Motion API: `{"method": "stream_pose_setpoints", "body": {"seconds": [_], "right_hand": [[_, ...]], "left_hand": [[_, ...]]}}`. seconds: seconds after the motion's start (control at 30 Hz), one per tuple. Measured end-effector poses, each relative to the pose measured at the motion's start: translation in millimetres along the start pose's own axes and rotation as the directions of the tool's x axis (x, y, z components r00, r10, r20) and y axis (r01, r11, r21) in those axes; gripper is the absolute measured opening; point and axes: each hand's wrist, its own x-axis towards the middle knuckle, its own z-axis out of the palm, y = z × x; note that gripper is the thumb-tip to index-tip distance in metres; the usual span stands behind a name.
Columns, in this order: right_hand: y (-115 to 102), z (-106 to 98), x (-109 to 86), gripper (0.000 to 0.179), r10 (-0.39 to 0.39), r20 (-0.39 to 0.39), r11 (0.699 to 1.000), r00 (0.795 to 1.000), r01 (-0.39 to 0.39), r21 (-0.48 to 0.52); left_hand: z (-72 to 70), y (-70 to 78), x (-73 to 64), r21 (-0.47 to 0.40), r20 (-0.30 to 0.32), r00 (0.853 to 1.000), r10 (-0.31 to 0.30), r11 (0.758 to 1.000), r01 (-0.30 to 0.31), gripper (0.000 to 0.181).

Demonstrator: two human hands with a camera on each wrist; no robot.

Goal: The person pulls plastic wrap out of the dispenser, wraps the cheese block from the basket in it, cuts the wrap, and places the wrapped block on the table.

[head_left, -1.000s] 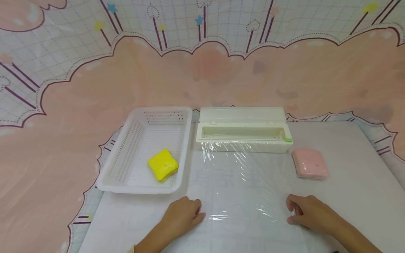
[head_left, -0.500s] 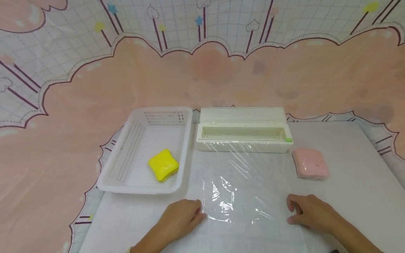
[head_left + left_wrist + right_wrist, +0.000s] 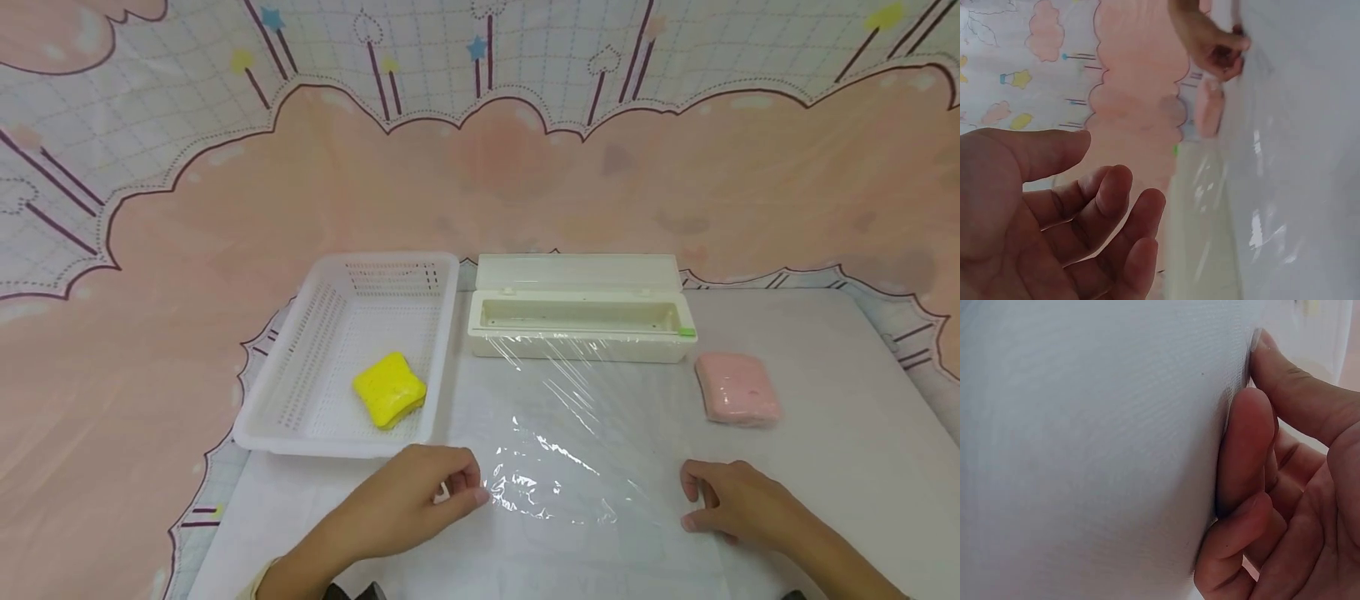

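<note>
A sheet of clear plastic wrap runs from the front of a cream wrap dispenser, whose lid stands up. My left hand hovers at the sheet's near left corner. In the left wrist view its fingers are loosely bent, apart from the thumb, and hold nothing. At the near right corner my right hand holds the wrap's edge with curled fingers. In the right wrist view its fingertips and thumb sit low against the white surface; the thin film there is hard to see.
A white plastic basket stands on the left with a yellow wrapped block inside. A pink wrapped block lies right of the dispenser. The white table meets a patterned cloth behind.
My left hand has let go of the wrap's corner, lifting slightly and turning, its thumb and fingers now apart. Glints on the sheet have shifted. My right hand stays in place.
</note>
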Motion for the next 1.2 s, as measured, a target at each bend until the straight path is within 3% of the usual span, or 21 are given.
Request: {"method": "stream_pose_setpoints", "body": {"seconds": [0.23,0.4,0.57,0.77,0.93,1.2], "right_hand": [[2,0,1.0,0.038,0.002,0.002,1.000,1.000,-0.002,0.018],[3,1,1.9,0.038,-0.002,0.008,1.000,1.000,0.002,0.030],[3,-1,2.2,0.038,0.003,0.021,0.999,1.000,-0.004,0.043],[3,-2,2.2,0.038,0.004,0.029,0.999,1.000,-0.005,0.054],[4,-2,1.6,0.038,-0.002,0.024,0.999,1.000,0.001,0.053],[6,-1,1.5,0.038,-0.027,0.016,0.998,1.000,0.026,0.059]], "left_hand": [[-52.1,0.2,9.9,0.029,-0.044,0.999,-0.024,0.999,0.025,0.009],[-85.4,-18.9,20.4,0.027,-0.077,0.995,-0.062,0.998,0.064,0.007],[-110.0,-43.5,33.9,-0.015,-0.052,0.986,-0.161,0.987,0.160,0.009],[-126.2,-72.5,50.7,-0.099,0.020,0.973,-0.229,0.968,0.230,0.018],[-133.0,-94.0,60.9,-0.159,0.084,0.952,-0.294,0.939,0.304,0.027],[-142.7,-134.2,69.1,-0.201,0.165,0.937,-0.309,0.919,0.338,0.036]]}}
